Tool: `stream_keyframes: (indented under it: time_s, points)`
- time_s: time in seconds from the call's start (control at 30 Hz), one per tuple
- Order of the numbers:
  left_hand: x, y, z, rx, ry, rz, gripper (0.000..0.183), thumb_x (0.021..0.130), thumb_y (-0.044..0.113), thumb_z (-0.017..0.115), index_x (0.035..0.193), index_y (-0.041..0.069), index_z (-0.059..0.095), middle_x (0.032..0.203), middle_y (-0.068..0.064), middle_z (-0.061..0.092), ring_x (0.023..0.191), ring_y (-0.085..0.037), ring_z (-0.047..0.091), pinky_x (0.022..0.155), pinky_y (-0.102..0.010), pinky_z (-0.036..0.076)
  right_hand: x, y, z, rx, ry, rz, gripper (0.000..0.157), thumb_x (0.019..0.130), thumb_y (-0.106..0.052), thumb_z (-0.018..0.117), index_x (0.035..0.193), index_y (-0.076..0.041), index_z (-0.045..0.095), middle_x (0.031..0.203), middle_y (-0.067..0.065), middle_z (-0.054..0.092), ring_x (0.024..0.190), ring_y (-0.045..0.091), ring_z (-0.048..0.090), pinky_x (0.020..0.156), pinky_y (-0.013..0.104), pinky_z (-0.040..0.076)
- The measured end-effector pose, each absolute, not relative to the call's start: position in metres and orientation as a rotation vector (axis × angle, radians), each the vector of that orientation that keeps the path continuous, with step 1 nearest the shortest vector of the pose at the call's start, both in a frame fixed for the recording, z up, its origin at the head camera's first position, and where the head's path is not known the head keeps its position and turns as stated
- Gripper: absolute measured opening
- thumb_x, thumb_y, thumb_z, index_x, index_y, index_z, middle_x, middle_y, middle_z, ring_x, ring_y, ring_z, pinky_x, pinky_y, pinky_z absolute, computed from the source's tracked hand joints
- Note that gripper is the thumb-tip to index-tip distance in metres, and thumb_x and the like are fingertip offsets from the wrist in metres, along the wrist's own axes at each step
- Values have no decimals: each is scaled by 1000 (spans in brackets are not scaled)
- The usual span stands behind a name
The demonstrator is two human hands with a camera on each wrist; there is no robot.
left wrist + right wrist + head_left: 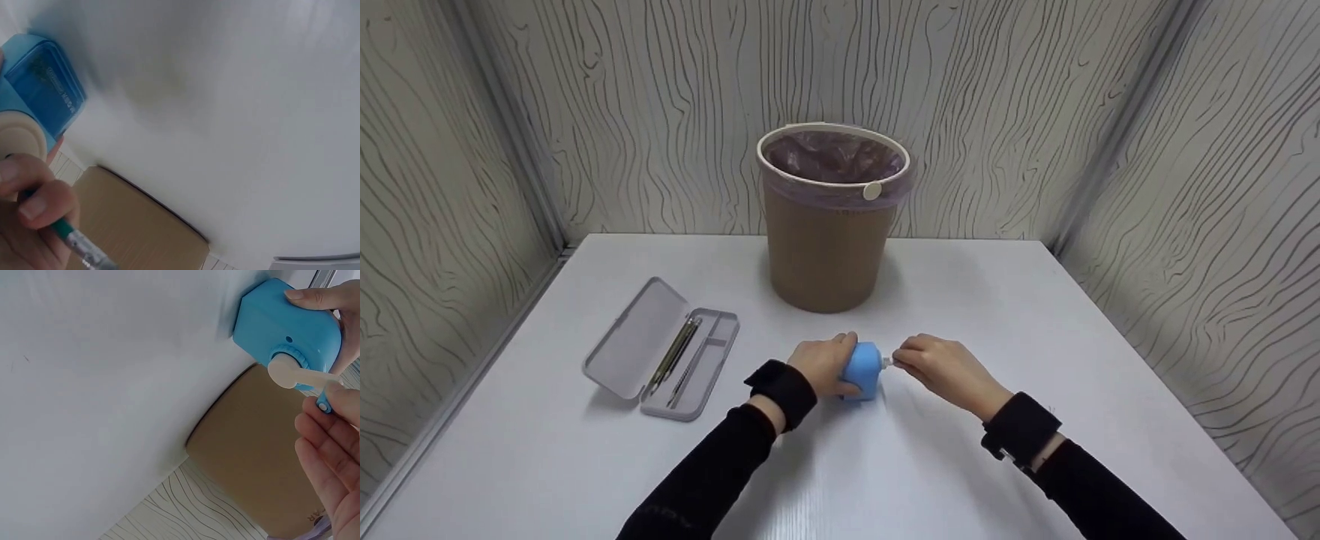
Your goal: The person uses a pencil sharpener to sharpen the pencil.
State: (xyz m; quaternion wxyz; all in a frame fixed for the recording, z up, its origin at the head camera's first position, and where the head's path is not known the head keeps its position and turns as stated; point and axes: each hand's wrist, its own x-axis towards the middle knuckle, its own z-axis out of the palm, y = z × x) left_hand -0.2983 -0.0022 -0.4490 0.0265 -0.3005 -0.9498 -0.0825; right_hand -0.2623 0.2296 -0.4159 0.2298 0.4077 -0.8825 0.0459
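While left fingers [844,349] around blue sharpener [865,371], right fingers [913,353] on crank [306,377].

A bin [826,251] stands beyond the left grip [820,367], a case [636,341] leftward; rightward of the right grip [951,373], bench [1095,375] leaves passage.

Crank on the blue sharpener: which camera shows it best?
Right wrist view: the crank is large there, the right hand pinching its handle. The head view shows just a small pale piece; the left wrist view shows none.

A brown, purple-lined bin [826,251] stands on the white table [990,292] beyond an open grey case [639,341].
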Motion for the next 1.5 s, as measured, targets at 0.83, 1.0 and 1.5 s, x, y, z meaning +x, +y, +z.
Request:
stream_keyframes:
  time_s: [0.83,1.0,1.5]
  points:
    - [-300,-3,-454,-982,-2873,-229,78,81,51,84,136,6,49,123,-10,70,99,-24,75,86,-37,62,-317,209,-431,986,-2496,0,7,87,-6,77,92,-10,80,88,6,76,83,22,73,69,32,62]
    - [-301,-4,-453,-982,-2881,-222,80,82,51,83,137,5,49,123,-9,70,100,-24,75,85,-37,62,-326,210,-443,1016,-2542,83,6,88,-5,75,86,-10,78,84,6,75,80,22,73,70,33,61]
    - [-297,-4,-455,-939,-2858,-281,70,81,50,84,126,8,51,115,-8,71,94,-22,75,80,-36,63,-316,212,-464,971,-2695,226,3,84,-1,78,85,-4,79,85,9,76,79,23,74,72,34,61]
